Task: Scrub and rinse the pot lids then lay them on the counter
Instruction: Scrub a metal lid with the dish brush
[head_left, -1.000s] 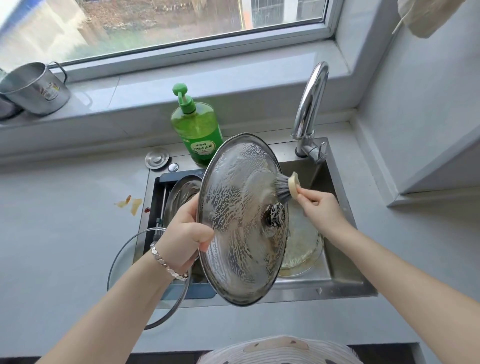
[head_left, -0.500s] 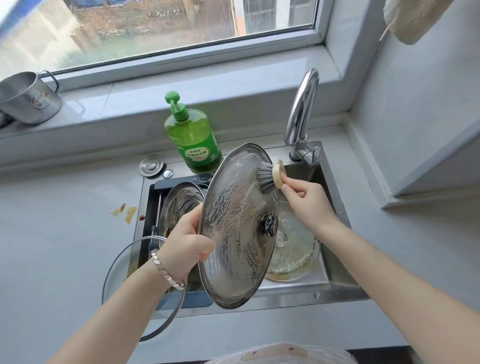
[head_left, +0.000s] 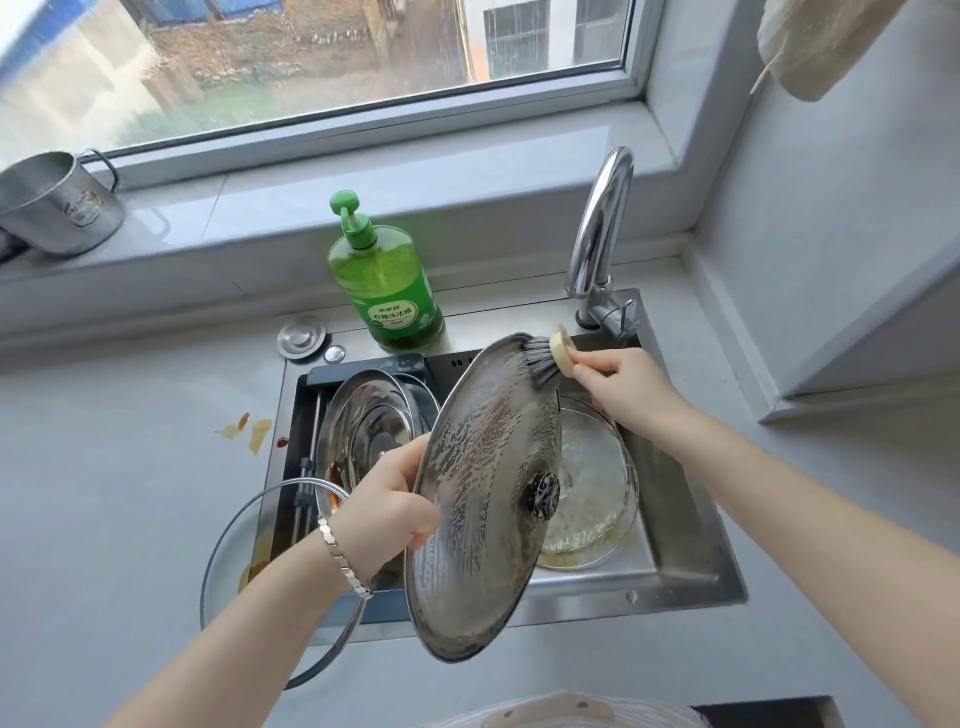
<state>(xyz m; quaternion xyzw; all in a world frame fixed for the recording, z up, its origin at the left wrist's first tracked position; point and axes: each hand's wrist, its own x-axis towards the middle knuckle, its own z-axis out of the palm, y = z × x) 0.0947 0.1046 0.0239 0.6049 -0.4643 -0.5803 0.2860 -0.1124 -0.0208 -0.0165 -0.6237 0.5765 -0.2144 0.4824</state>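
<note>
A large soapy steel pot lid (head_left: 478, 499) with a dark knob is tilted on edge over the sink (head_left: 691, 577). My left hand (head_left: 387, 506) grips its left rim. My right hand (head_left: 621, 382) pinches a round scrub brush (head_left: 548, 364), its dark bristles pressed on the lid's upper rim. Another steel lid (head_left: 363, 431) leans in the sink's left part. A greasy glass lid (head_left: 592, 483) lies in the basin behind the held lid. A glass lid (head_left: 234, 561) rests on the counter, overhanging the sink's left edge.
A green dish soap bottle (head_left: 387, 283) stands behind the sink, with a sink plug (head_left: 301, 338) to its left. The chrome tap (head_left: 597, 239) rises at the back right. A steel mug (head_left: 57, 205) sits on the window ledge. Food scraps (head_left: 249, 428) lie on the left counter.
The brush has travelled up the lid from beside the knob to the top rim. The lid stays tilted in my left hand.
</note>
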